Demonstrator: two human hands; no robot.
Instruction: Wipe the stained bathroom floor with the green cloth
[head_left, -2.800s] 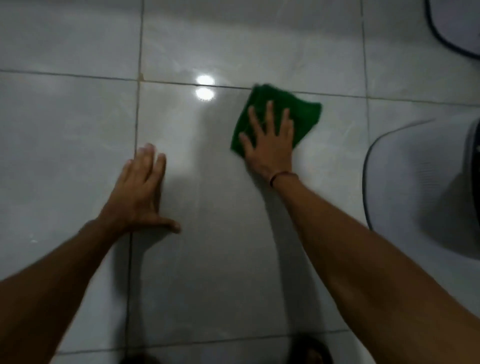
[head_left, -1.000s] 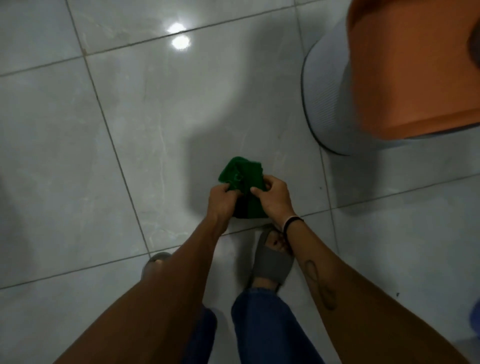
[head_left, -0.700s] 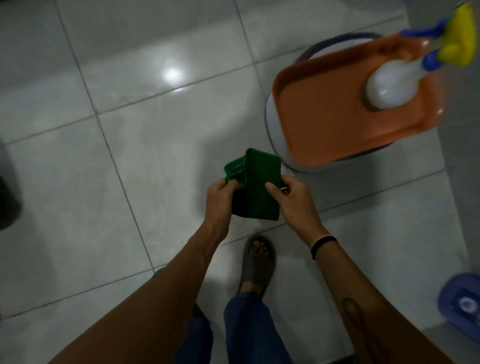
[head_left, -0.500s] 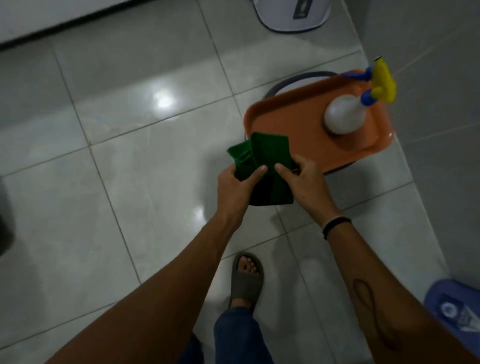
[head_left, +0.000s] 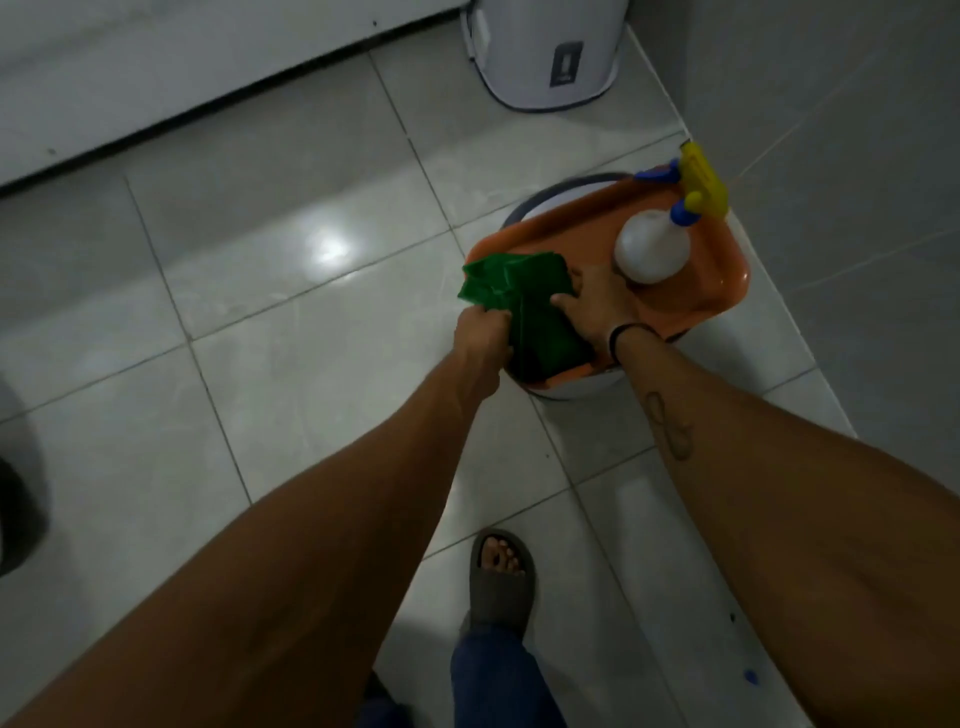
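The green cloth (head_left: 524, 306), folded and crumpled, lies over the near left end of an orange tray (head_left: 696, 301). My left hand (head_left: 480, 335) pinches its left edge. Flat on the cloth's right side rests my right hand (head_left: 597, 306), fingers on the fabric. The grey tiled floor (head_left: 291, 374) spreads out to the left and below, glossy with a light reflection.
The tray rests on a white bucket (head_left: 576, 387) and carries a white spray bottle (head_left: 652, 249) with a yellow and blue trigger. A white bin (head_left: 545, 52) stands at the back. A wall is on the right. My sandalled foot (head_left: 501, 577) stands below.
I have risen from wiping the floor, folded the cloth in both hands and carried it rightward and forward onto the orange tray.
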